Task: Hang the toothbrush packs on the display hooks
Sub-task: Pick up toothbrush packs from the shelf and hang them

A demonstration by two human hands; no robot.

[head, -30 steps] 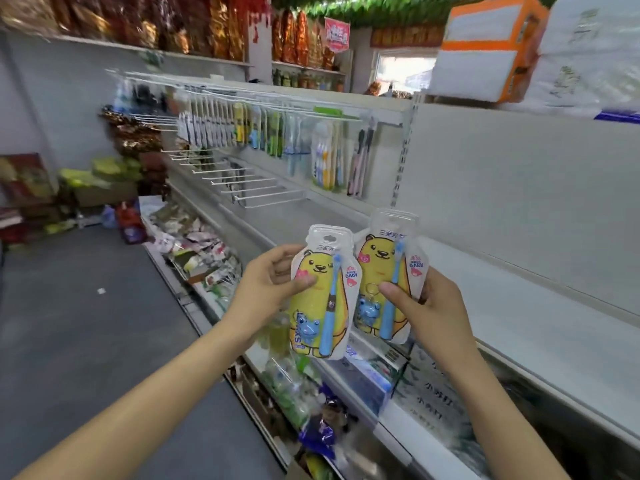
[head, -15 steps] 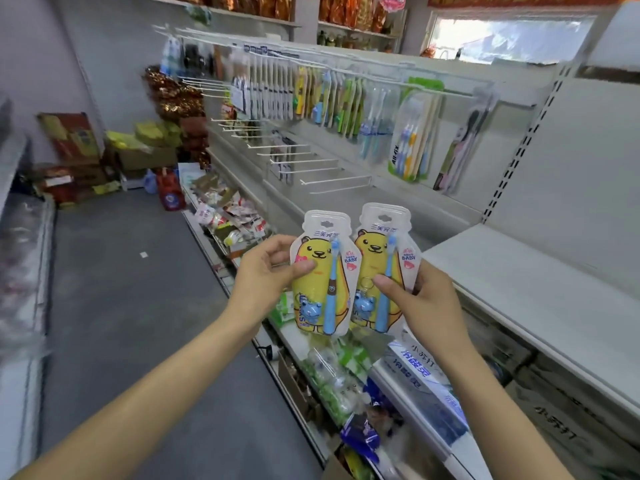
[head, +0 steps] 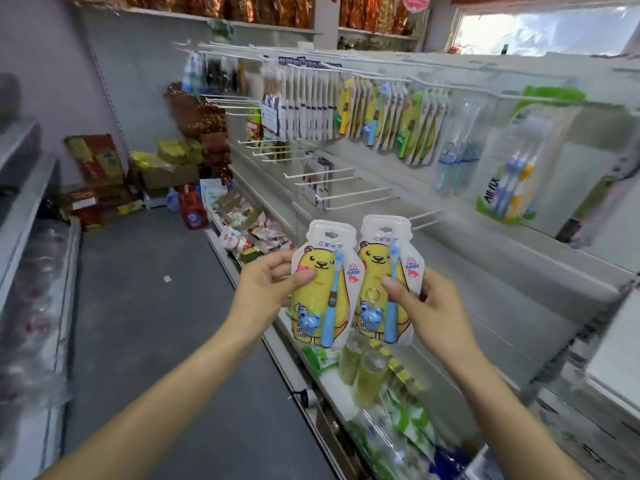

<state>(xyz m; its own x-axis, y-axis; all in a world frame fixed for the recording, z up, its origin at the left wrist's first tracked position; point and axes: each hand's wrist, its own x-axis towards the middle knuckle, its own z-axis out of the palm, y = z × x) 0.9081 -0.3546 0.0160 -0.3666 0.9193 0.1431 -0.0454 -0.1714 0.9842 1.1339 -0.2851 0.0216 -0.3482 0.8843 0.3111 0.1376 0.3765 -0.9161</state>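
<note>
At six o'clock below the empty hook point(head: 424, 218), each hand pinches one pack: left hand point(head: 268, 289) the left pack point(head: 320, 289), right hand point(head: 427, 306) the right pack point(head: 384, 282). Best to raise one, aligning its hang hole with the hook tip.

1. I note a grey aisle floor point(head: 149, 306) on the left.
2. Cardboard boxes point(head: 104, 174) stand stacked at the far end.
3. A red jug point(head: 192, 211) sits on the floor near them.
4. Green bottles point(head: 363, 372) lie on the lower shelf point(head: 277, 344).
5. Shiny snack bags point(head: 221, 8) line the top shelf.
</note>
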